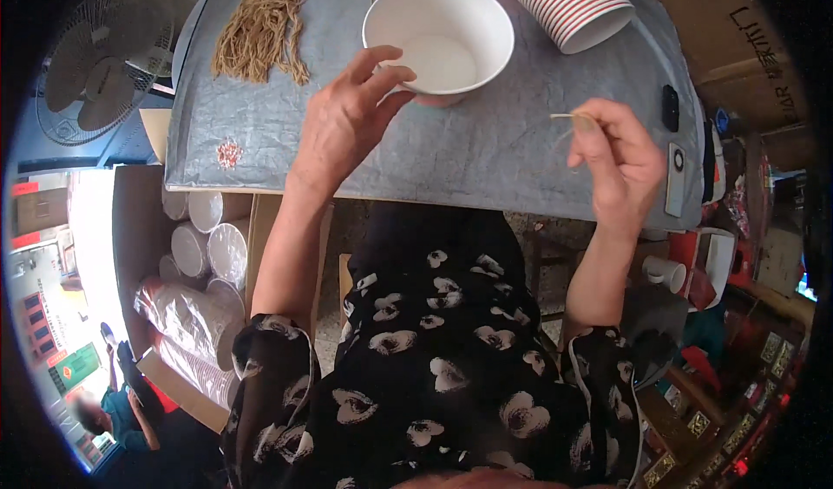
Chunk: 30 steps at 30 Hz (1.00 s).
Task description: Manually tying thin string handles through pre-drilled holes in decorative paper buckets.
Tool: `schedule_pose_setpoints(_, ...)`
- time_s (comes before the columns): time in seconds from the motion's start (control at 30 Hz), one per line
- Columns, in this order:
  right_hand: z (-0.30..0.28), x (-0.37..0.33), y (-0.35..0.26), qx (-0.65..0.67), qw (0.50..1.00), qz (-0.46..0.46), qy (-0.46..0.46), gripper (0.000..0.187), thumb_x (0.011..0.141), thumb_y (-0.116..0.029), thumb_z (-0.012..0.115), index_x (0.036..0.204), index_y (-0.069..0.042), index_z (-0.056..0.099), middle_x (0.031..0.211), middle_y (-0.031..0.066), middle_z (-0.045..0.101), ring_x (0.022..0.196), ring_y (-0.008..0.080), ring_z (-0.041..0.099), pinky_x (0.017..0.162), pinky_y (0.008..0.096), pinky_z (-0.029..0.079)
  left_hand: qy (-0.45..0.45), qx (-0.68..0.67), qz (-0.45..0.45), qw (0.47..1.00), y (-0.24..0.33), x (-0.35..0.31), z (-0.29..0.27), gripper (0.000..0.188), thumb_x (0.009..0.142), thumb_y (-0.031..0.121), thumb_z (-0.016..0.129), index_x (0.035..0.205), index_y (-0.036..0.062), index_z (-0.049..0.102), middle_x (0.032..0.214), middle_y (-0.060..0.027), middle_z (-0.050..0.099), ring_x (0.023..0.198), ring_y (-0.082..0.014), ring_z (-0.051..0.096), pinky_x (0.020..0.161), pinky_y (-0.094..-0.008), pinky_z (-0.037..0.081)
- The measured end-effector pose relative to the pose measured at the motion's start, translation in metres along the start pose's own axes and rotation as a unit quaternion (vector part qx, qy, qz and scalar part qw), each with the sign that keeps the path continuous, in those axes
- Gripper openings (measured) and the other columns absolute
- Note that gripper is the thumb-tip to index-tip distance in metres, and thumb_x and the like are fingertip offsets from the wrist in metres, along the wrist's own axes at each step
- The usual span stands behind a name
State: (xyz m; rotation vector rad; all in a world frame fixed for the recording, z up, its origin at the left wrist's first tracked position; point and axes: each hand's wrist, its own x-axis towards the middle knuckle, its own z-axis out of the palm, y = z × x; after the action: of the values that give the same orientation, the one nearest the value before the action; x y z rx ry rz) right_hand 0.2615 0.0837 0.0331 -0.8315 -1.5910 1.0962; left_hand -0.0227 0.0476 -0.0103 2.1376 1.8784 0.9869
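Note:
A large white paper tub [438,51] tilts toward me on the grey-covered table, its open mouth up. My left hand [345,116] is closed on the tub's near left rim, fingertips over the inner side and thumb low against the wall. To the right, apart from the tub, my right hand [618,155] pinches a thin tan string [560,116] between thumb and fingers. One short end sticks out to the left; the rest is hard to follow. A bundle of tan cords [260,29] lies at the far left of the table.
Nested paper tubs [573,7] lie on their side at the far right. Small red-and-white bits [229,154] lie at left. A dark phone-like object [670,107] and a pale flat item [675,177] sit by the right edge. Wrapped tubs [191,315] fill a box below left; a fan [104,81] stands beyond.

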Motion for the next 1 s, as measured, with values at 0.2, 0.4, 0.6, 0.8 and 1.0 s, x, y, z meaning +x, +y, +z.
schedule_pose_setpoints(0.2,0.024,0.015,0.002,-0.035,0.99,0.012,-0.135,0.005,0.094,-0.001,0.065,0.096,0.003,0.067,0.076,-0.0028,0.062,0.067,0.0011,0.053,0.06,0.018,0.044,0.019,-0.022,0.073,0.997,0.011,-0.035,0.012,0.016,0.085,0.007,0.072,0.1,0.0084,0.068,0.102,-0.0047,0.067,0.088,-0.028,0.069,0.07,-0.0372,0.058)
schedule_pose_setpoints(0.4,0.048,0.022,0.014,-0.137,0.959,0.066,-0.239,0.005,0.091,-0.002,0.065,0.089,0.002,0.065,0.068,-0.0021,0.06,0.061,0.0021,0.052,0.055,0.0207,0.043,0.005,-0.063,0.049,0.997,0.025,-0.061,0.024,0.02,0.082,0.002,0.071,0.101,0.0059,0.068,0.102,-0.0065,0.066,0.088,-0.0287,0.068,0.074,-0.0385,0.057)
schedule_pose_setpoints(0.6,0.055,0.018,0.019,-0.208,0.933,0.089,-0.28,0.006,0.09,-0.001,0.064,0.085,0.002,0.064,0.066,-0.0027,0.058,0.061,0.0024,0.048,0.054,0.0224,0.041,0.002,-0.09,0.037,0.995,0.03,-0.07,0.027,0.023,0.079,0.001,0.074,0.101,0.0058,0.068,0.103,-0.0059,0.066,0.089,-0.0283,0.068,0.074,-0.0389,0.057)
schedule_pose_setpoints(0.8,0.056,0.02,0.014,-0.267,0.902,0.103,-0.322,0.006,0.088,-0.001,0.065,0.083,0.002,0.065,0.061,0.0004,0.058,0.058,0.0049,0.049,0.054,0.0259,0.042,-0.014,-0.104,0.005,0.994,0.036,-0.068,0.025,0.024,0.081,0.001,0.073,0.104,0.008,0.07,0.105,-0.0079,0.066,0.094,-0.0303,0.068,0.076,-0.0395,0.057)
schedule_pose_setpoints(1.0,0.056,0.022,0.015,-0.287,0.892,0.104,-0.334,0.007,0.088,-0.002,0.064,0.083,0.003,0.065,0.061,0.0002,0.058,0.058,0.0057,0.049,0.054,0.0262,0.042,-0.005,-0.074,0.024,0.997,0.036,-0.067,0.026,0.022,0.082,0.006,0.074,0.103,0.0111,0.072,0.103,-0.0026,0.062,0.093,-0.0245,0.065,0.07,-0.0383,0.058)
